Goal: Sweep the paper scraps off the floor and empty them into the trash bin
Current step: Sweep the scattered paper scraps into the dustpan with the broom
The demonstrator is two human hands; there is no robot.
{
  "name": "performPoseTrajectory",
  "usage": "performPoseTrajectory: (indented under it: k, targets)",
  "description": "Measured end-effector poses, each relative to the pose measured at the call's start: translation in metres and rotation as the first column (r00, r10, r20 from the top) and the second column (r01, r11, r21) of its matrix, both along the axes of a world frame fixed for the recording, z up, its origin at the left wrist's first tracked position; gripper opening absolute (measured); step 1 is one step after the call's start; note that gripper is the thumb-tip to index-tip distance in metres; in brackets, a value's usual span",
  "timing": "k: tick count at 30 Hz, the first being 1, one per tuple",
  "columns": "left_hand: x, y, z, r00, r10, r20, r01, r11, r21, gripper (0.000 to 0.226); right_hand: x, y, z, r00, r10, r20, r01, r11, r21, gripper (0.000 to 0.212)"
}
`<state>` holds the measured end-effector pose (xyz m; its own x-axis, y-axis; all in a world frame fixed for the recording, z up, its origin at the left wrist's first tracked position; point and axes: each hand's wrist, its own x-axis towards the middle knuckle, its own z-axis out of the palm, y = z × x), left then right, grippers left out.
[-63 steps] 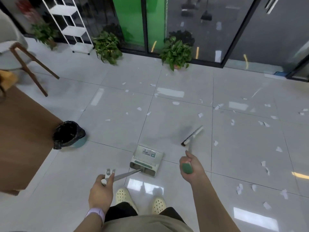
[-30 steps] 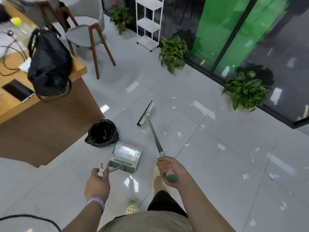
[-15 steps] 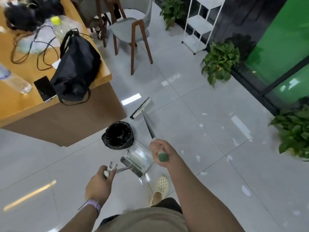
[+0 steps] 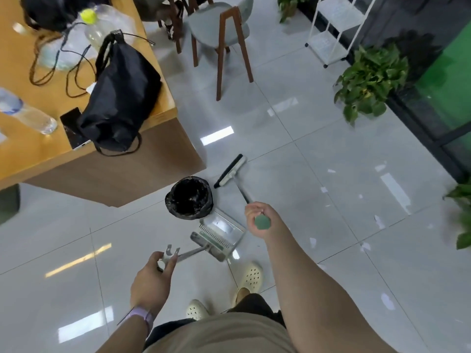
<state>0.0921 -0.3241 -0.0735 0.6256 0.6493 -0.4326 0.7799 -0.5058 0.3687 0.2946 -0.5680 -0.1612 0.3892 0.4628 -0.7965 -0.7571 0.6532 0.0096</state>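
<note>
The left hand (image 4: 150, 277), low in the frame, gripped the dustpan (image 4: 219, 231) handle, the pan lying at centre just beside the black-lined trash bin (image 4: 189, 197). The right hand (image 4: 260, 220) was curled round the green-capped broom (image 4: 233, 171) handle, its head on the floor (image 4: 318, 154) right of the bin. Paper scraps (image 4: 378, 221) dotted the tiles at right. A black bag (image 4: 119, 98) sat on the counter (image 4: 163, 103), upper left.

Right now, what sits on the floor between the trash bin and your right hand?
In the head view, only the dustpan's far edge and bare tile lie between the trash bin and the right hand.
</note>
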Motion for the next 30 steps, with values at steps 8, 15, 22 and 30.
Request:
performPoseTrajectory:
  k: [8,15,22,30]
  targets:
    - [0.039,-0.004,-0.024,0.983,-0.182,-0.032,0.181,0.983,-0.027,0.035,-0.075,-0.123,-0.006,0.985,-0.051,-0.162,0.052,0.999,0.002,0.030]
    - [0.064,-0.011,-0.035,0.953,-0.304,-0.004,0.301,0.947,-0.110,0.029,-0.182,-0.174,0.028,0.916,-0.358,-0.184,0.374,0.925,0.064,0.084]
    - [0.083,0.024,-0.060,0.961,-0.274,-0.021,0.264,0.941,-0.213,0.035,-0.244,-0.134,0.056,0.883,-0.401,-0.242,0.365,0.913,-0.181,0.023]
    - [0.063,0.040,-0.052,0.964,-0.240,-0.117,0.146,0.840,-0.522,0.022,-0.208,-0.052,0.054,0.848,-0.488,-0.207,0.456,0.870,-0.187,0.011]
